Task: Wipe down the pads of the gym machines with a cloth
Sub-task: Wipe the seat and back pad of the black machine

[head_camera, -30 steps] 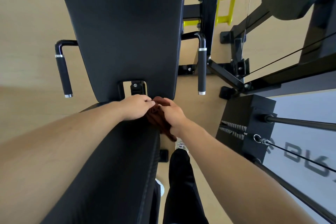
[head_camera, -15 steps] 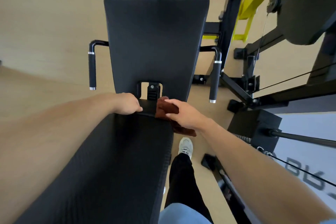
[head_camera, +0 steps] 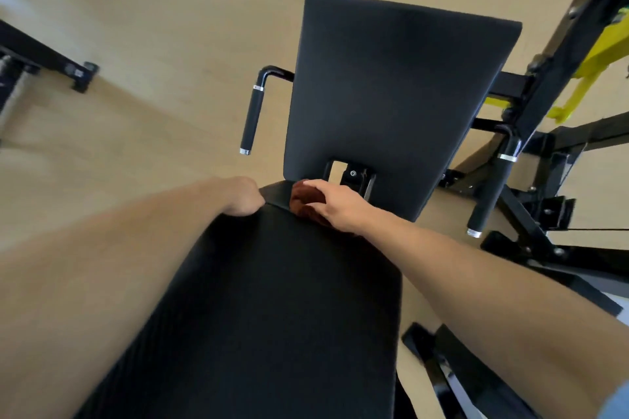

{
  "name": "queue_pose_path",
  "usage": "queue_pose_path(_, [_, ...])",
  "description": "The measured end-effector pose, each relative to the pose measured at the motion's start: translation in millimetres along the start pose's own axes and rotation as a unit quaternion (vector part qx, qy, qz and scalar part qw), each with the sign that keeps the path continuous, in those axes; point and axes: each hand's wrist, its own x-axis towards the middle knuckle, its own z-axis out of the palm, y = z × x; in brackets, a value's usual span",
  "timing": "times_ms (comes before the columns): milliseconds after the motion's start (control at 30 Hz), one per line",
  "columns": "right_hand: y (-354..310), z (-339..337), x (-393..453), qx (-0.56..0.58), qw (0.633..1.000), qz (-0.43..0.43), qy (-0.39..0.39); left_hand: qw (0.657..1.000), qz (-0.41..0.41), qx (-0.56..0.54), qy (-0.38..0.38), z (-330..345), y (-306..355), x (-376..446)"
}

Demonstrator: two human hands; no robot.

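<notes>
Underfoot and all around, a pale tan floor (head_camera: pixel 143 44). Across the right side, a black steel machine frame (head_camera: pixel 558 54) with yellow parts (head_camera: pixel 592 65) near the top right corner; at the far left edge, part of another black frame (head_camera: pixel 44 61) resting on the floor. In the foreground, a long black back pad (head_camera: pixel 272 316), textured, narrowing toward its far end. Beyond that, a black seat pad (head_camera: pixel 391 78), roughly rectangular, joined at its near edge to a bracket with a bolt (head_camera: pixel 353 174). On either side of the seat pad, black grip handles with silver end rings — the left handle (head_camera: pixel 253 116) and the right handle (head_camera: pixel 492 187), both hanging beside the pad. Next in size, two bare forearms reaching forward over the back pad. Left hand (head_camera: pixel 243 197) with fingers curled down over the far left edge of the back pad, gripping that edge. Right hand (head_camera: pixel 335 204) lying on top of a crumpled brown cloth (head_camera: pixel 303 202), fingers bent over it and pressing it against the far end of the back pad, just beside the bracket. Cloth mostly covered by the hand — only its left part and a strip beneath the palm visible. Between the two hands, a short bare stretch of pad. At the bottom right corner, a sliver of light blue sleeve (head_camera: pixel 617 400).
</notes>
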Motion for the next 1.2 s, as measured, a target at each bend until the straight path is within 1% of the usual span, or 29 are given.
queue_pose_path(133, [-55.9, 15.0, 52.5, -0.012, 0.998, -0.053, -0.039, 0.999, -0.032, -0.037, -0.003, 1.4, -18.1, 0.3])
queue_pose_path(233, [-76.9, 30.1, 76.7, -0.033, 0.996, -0.056, -0.056, 0.997, -0.060, -0.047, -0.019, 1.2, -30.4, -6.0])
queue_pose_path(367, [-69.2, 35.2, 68.2, -0.092, 0.996, -0.010, -0.020, 0.996, -0.062, -0.049, -0.042, -8.1, -26.8, -27.0])
queue_pose_path(533, [-41.3, 13.9, 27.0, -0.134, 0.990, 0.026, -0.015, 0.997, -0.030, 0.013, -0.064, -23.6, -12.2, -50.5])
queue_pose_path(600, [-23.5, 2.3, 2.3, -0.136, 0.989, 0.053, -0.016, 0.997, -0.022, 0.008, -0.075, -30.2, -11.9, -60.8])
queue_pose_path(667, [-1.7, -10.6, -23.9, -0.143, 0.986, 0.085, -0.018, 0.993, -0.035, -0.049, -0.097, -39.2, -17.0, -71.2])
queue_pose_path(767, [19.3, -29.0, -67.3, -0.163, 0.977, 0.135, -0.019, 0.977, -0.064, -0.159, -0.128, -53.4, -37.8, -85.4])
queue_pose_path(833, [23.8, -37.0, -90.5, -0.164, 0.974, 0.156, -0.019, 0.963, -0.079, -0.205, -0.155, -60.9, -51.8, -95.5])
queue_pose_path(900, [18.2, -40.8, -103.7, -0.183, 0.966, 0.179, -0.022, 0.958, -0.067, -0.229, -0.162, -65.3, -70.3, -103.2])
queue_pose_path(967, [-1.7, -41.5, -108.1, -0.220, 0.954, 0.203, -0.017, 0.957, -0.048, -0.249, -0.137, -66.7, -90.9, -109.3])
queue_pose_path(1000, [-16.3, -42.1, -106.5, -0.246, 0.947, 0.206, 0.001, 0.961, -0.031, -0.249, -0.119, -66.9, -102.4, -112.4])
queue_pose_path(1033, [-33.5, -44.1, -104.0, -0.261, 0.944, 0.200, 0.027, 0.967, -0.012, -0.239, -0.090, -66.9, -114.8, -110.1])
queue_pose_path(1100, [-76.2, -47.8, -97.5, -0.259, 0.950, 0.155, 0.076, 0.977, 0.026, -0.208, -0.029, -64.8, -141.4, -99.9])
queue_pose_path(1133, [-102.9, -44.1, -91.9, -0.242, 0.959, 0.124, 0.080, 0.977, 0.048, -0.206, 0.007, -62.6, -157.3, -94.6])
queue_pose_path(1200, [-154.7, -27.6, -83.7, -0.186, 0.979, 0.074, 0.030, 0.975, 0.079, -0.200, 0.059, -54.6, -176.7, -78.8])
